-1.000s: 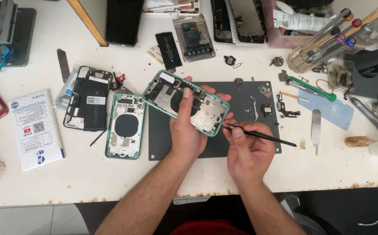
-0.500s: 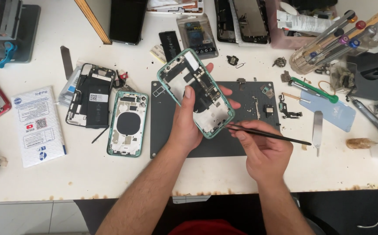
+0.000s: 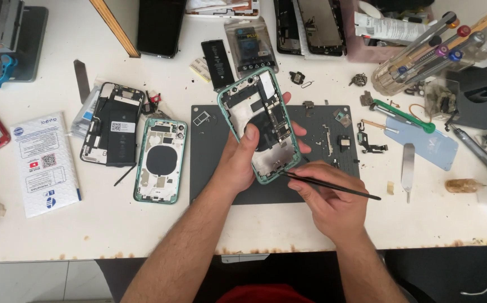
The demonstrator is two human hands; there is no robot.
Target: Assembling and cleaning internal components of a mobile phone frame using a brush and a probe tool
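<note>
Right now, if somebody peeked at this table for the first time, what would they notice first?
Probably the opened green phone frame, held up over the dark grey mat by the left hand, with its insides showing. The right hand points a thin black tool at its lower edge. Left of the mat, another green phone back and a black opened phone lie flat on the white table.

Bare table lies open along the near edge; the grey mat is free at its left, while small loose parts, probably screws and brackets, crowd its right
</note>
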